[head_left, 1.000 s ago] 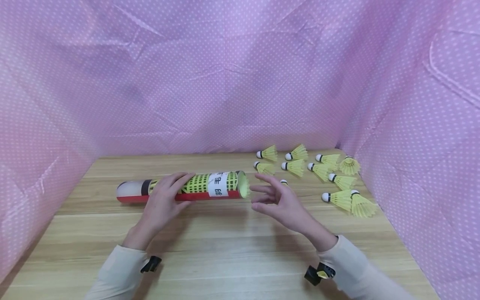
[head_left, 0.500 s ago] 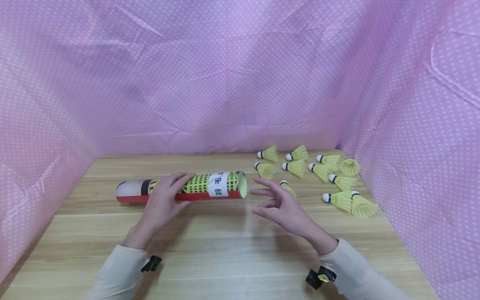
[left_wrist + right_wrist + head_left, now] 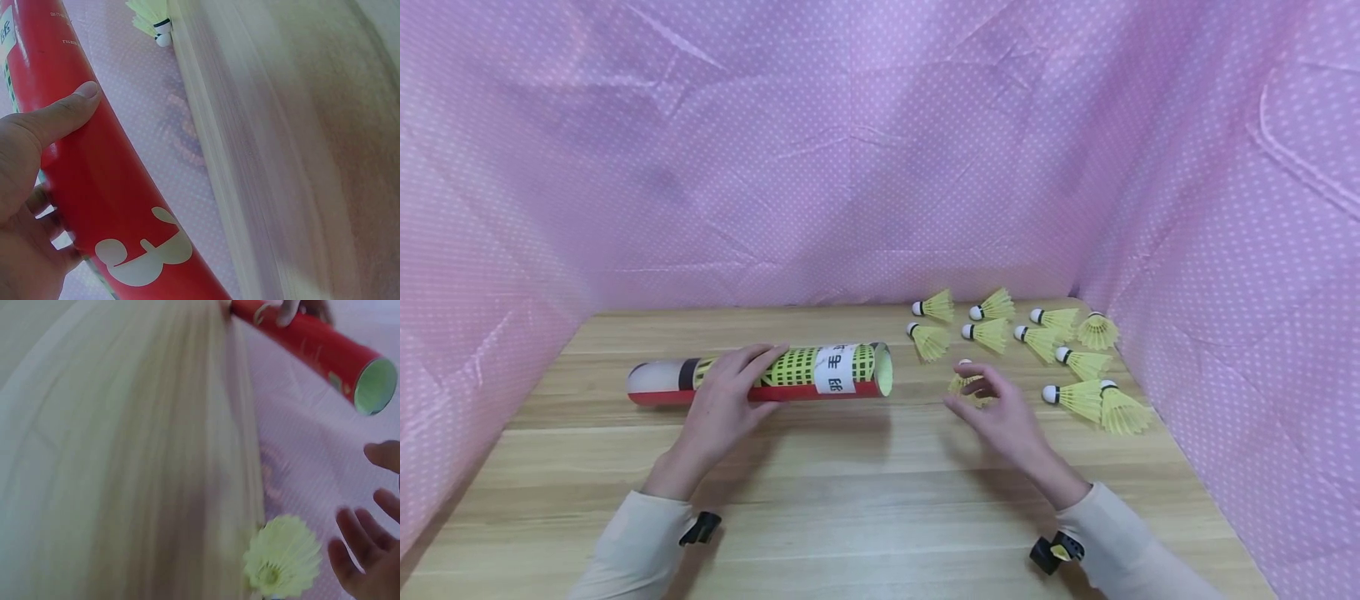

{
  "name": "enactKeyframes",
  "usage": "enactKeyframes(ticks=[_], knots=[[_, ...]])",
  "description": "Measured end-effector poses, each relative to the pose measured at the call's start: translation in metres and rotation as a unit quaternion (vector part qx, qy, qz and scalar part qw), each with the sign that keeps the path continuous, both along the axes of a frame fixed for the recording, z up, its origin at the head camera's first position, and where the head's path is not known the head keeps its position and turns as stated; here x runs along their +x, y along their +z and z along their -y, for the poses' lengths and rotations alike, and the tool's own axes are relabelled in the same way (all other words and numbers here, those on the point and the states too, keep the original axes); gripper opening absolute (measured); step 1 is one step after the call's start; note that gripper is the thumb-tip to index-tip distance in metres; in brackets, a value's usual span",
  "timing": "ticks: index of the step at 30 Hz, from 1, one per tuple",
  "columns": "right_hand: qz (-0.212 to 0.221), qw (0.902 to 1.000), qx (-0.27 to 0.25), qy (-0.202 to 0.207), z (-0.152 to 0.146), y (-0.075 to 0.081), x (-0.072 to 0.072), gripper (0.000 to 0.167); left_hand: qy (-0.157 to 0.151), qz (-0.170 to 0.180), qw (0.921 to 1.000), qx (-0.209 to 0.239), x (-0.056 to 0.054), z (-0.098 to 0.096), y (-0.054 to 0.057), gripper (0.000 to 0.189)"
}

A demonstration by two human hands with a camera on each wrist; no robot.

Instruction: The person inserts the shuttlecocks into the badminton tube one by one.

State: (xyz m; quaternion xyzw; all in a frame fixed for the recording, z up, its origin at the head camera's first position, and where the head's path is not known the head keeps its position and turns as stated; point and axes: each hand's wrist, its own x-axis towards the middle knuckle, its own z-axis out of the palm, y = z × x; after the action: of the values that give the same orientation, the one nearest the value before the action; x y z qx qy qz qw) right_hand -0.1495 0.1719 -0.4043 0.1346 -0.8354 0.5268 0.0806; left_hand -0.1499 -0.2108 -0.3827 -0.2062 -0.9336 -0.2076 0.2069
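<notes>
My left hand (image 3: 722, 404) grips a red and yellow-green shuttlecock tube (image 3: 801, 371) round its middle, holding it sideways over the wooden table. The open mouth of the tube points right; its pale green inner wall shows in the right wrist view. In the left wrist view the thumb (image 3: 72, 109) lies along the red side of the tube. My right hand (image 3: 1000, 412) hovers with loosely bent, spread fingers at a yellow shuttlecock (image 3: 957, 385), overlapping part of it. No object sits between these fingers in the right wrist view, where one shuttlecock (image 3: 284, 562) appears beside them.
Several yellow shuttlecocks (image 3: 987, 335) with white tips lie scattered over the back right of the wooden table (image 3: 850, 517). Two of them (image 3: 1123, 410) overlap near the right edge. Pink dotted cloth (image 3: 850, 167) walls in the back and sides.
My right hand has moved right, from the tube's mouth to the nearest shuttlecock. Yellow feather tips seen at the mouth a second ago no longer show. The left hand has barely shifted.
</notes>
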Motion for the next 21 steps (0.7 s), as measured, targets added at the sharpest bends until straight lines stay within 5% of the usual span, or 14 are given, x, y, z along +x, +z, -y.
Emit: enactKeyframes(ticks=[4,10,21], knots=[[-0.015,0.9966,0.049,-0.063,-0.007,-0.007,-0.003,0.062,0.0,0.0,1.0,-0.002,0.0,0.0,0.0,0.092],[0.042,0.9921,0.062,-0.101,-0.012,-0.017,-0.009,0.089,0.001,0.006,1.0,-0.004,0.001,0.0,0.001,0.094],[0.127,0.9838,-0.001,-0.127,-0.003,-0.039,-0.024,0.091,-0.003,0.003,1.0,-0.007,0.0,0.0,0.001,0.094]])
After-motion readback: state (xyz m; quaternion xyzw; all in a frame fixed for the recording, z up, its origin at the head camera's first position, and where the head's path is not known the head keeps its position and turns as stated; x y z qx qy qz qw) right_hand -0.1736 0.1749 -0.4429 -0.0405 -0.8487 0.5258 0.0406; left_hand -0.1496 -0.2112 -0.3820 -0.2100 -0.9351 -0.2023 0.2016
